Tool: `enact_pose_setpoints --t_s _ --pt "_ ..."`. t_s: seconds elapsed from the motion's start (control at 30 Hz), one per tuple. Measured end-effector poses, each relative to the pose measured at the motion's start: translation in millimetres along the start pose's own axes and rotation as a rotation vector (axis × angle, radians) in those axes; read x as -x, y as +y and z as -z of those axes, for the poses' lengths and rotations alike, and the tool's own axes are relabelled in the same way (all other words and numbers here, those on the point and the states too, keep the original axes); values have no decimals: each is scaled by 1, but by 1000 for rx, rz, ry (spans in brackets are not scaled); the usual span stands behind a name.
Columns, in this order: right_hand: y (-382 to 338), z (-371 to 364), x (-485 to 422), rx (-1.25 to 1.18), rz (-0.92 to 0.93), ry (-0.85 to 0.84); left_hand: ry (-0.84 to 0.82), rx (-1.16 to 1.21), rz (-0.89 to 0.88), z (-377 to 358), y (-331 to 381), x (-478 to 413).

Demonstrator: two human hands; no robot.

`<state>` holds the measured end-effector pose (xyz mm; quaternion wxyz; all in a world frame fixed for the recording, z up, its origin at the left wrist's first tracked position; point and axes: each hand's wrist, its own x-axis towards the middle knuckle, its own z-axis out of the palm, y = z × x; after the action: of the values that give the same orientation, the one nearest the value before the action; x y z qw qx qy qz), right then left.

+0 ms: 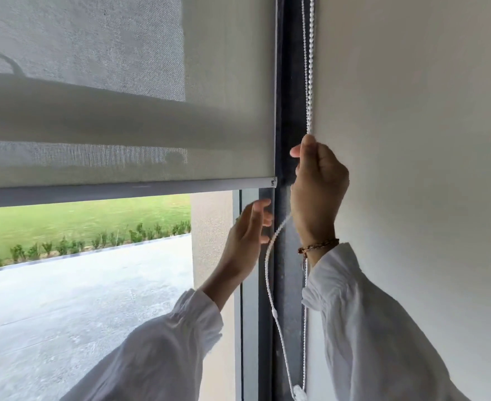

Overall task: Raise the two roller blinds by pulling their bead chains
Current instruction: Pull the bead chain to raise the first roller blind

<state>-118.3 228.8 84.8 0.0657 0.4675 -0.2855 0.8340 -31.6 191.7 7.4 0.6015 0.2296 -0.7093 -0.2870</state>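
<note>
A grey mesh roller blind (123,125) covers the upper part of the window, and its bottom bar (140,188) hangs about halfway down the view. White bead chains (310,68) run down the dark window frame at the right. My right hand (318,186) is closed around the chain just above the bar's level. The slack chain (270,273) loops down below that hand to a connector near the bottom edge. My left hand (247,235) is open, fingers spread, beside the slack loop and not gripping it.
A plain white wall (412,125) fills the right side, close to my right arm. The dark frame post (284,96) stands between blind and wall. Through the glass below the bar lie pavement, a low hedge and grass.
</note>
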Motion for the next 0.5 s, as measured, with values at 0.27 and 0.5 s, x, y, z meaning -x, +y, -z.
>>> enact_pose_setpoints --t_s 0.27,0.5 --pt "44 20 93 100 83 -55 -107 291 68 -1 98 -56" --pt "44 26 90 -49 -191 -180 197 341 47 -26 108 -65"
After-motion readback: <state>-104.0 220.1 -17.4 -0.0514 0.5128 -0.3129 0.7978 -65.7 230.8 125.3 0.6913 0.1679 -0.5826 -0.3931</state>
